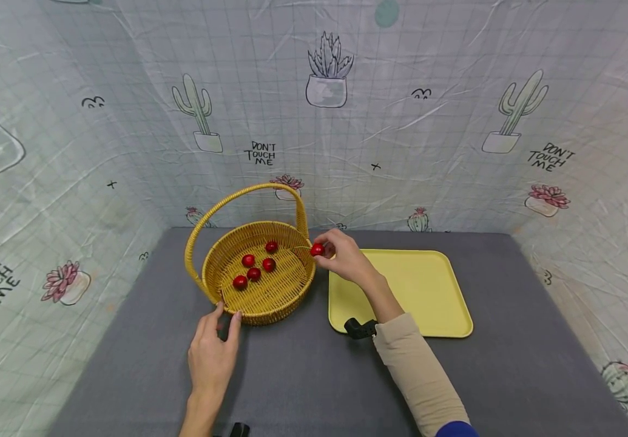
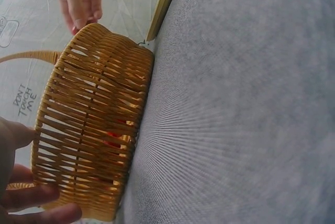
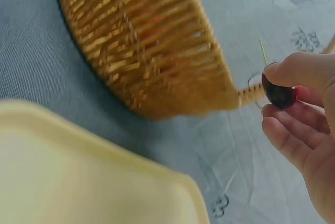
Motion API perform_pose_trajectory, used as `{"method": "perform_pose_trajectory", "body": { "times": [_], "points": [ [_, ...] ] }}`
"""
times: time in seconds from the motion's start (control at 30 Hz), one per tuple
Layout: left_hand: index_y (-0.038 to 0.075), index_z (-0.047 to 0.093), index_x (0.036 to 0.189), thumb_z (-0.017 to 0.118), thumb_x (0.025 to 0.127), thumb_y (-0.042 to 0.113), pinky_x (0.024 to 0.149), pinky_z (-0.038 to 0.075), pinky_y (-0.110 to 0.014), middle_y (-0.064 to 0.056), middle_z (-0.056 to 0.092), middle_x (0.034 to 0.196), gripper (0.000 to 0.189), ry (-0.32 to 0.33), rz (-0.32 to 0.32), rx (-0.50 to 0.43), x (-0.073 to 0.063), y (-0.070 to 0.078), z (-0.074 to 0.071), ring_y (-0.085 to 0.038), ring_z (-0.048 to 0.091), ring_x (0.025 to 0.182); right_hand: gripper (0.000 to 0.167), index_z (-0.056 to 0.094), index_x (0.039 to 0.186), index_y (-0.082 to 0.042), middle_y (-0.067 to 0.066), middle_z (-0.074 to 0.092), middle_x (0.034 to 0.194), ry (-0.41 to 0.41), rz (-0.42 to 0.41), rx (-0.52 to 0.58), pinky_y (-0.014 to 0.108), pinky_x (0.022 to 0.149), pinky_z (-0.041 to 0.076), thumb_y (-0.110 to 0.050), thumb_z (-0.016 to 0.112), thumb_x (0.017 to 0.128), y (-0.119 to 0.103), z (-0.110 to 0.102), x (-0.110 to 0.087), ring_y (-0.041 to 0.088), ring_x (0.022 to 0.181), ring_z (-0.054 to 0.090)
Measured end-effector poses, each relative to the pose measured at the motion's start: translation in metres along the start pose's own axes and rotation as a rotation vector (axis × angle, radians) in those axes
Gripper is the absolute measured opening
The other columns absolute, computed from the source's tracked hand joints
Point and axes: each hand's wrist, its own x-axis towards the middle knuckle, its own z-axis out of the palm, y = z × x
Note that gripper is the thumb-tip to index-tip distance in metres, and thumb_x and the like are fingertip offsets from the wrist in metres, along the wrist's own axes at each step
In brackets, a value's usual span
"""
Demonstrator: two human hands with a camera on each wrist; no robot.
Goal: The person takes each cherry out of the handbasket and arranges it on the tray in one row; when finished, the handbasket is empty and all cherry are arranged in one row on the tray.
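Observation:
My right hand (image 1: 342, 255) pinches a red cherry (image 1: 317, 249) with a thin green stem between thumb and fingertips, at the right rim of a yellow wicker basket (image 1: 297, 296). In the right wrist view the cherry (image 3: 278, 92) looks dark and its stem points up. Several more cherries (image 1: 253, 274) lie spread over the basket floor. At the near left rim, by the handle's foot, my left hand (image 1: 212, 351) touches the basket with thumb and fingers spread apart. The left wrist view shows its fingers (image 2: 32, 197) against the woven side.
A shallow yellow tray (image 1: 417, 291) lies right of the basket, under my right forearm. The basket's tall arched handle (image 1: 226, 203) leans to the far left. A grey cloth covers the table (image 1: 303, 376); a printed curtain (image 1: 390, 133) hangs behind and at both sides.

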Motion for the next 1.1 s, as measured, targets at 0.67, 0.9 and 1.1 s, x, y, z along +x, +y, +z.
{"method": "perform_pose_trajectory", "body": {
  "times": [0.67, 0.9, 1.1],
  "points": [
    [0.001, 0.068, 0.126, 0.076, 0.091, 0.028, 0.063, 0.055, -0.051, -0.017, 0.071, 0.111, 0.045, 0.006, 0.006, -0.006, -0.001, -0.001, -0.001, -0.031, 0.069, 0.083, 0.035, 0.067, 0.120, -0.001, 0.014, 0.062, 0.113, 0.034, 0.197, -0.029, 0.034, 0.081, 0.056, -0.013, 0.076, 0.088, 0.066, 0.000, -0.016, 0.022, 0.091, 0.063],
    [0.000, 0.068, 0.126, 0.076, 0.091, 0.027, 0.061, 0.054, -0.050, -0.017, 0.071, 0.109, 0.045, 0.015, 0.010, -0.006, -0.002, 0.000, -0.001, -0.031, 0.068, 0.081, 0.036, 0.067, 0.120, 0.001, 0.016, 0.064, 0.111, 0.009, 0.252, -0.038, 0.034, 0.078, 0.054, -0.013, 0.076, 0.088, 0.075, 0.004, -0.018, 0.023, 0.090, 0.062],
    [0.001, 0.069, 0.125, 0.075, 0.091, 0.028, 0.059, 0.055, -0.049, -0.017, 0.071, 0.110, 0.043, 0.015, 0.029, 0.000, -0.001, -0.001, -0.001, -0.031, 0.070, 0.080, 0.037, 0.067, 0.119, 0.002, 0.016, 0.064, 0.107, -0.003, 0.290, -0.043, 0.031, 0.078, 0.052, -0.014, 0.078, 0.087, 0.080, 0.009, -0.018, 0.022, 0.088, 0.059]
  ]
}}
